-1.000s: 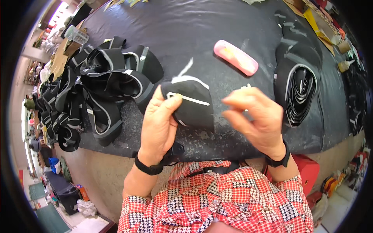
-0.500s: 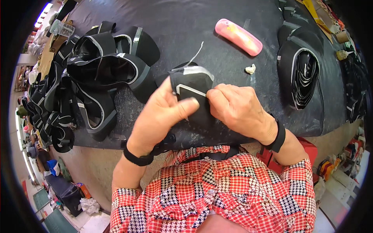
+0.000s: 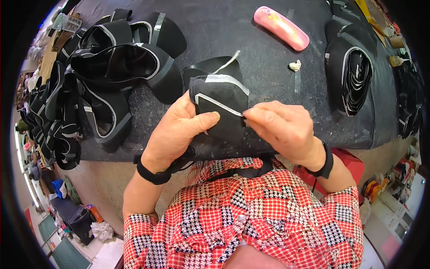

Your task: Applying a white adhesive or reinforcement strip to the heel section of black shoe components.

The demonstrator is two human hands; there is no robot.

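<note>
A black shoe upper [image 3: 221, 92] with white tape along its edges is up in front of me, over the table. My left hand [image 3: 183, 125] is closed round its left side, thumb lying on top and fingers hidden beneath. At the right edge, my right hand [image 3: 282, 127] pinches the upper where a narrow white strip [image 3: 219, 104] ends. A loose tail of white tape [image 3: 227, 62] sticks out past the far edge. Just behind lies another black piece [image 3: 210, 65], partly covered by the one in my hands.
On the left a heap of black shoe uppers [image 3: 121, 67] with white edging covers the table [image 3: 215, 27]. A nested stack of uppers [image 3: 354, 80] stands at the right. Farther back lie a pink case [image 3: 282, 28] and a crumpled white scrap [image 3: 294, 66].
My left thumb has shifted a little left on the upper, and the narrow strip shows more fully. My right hand has moved slightly right and down, still pinching at the edge.
</note>
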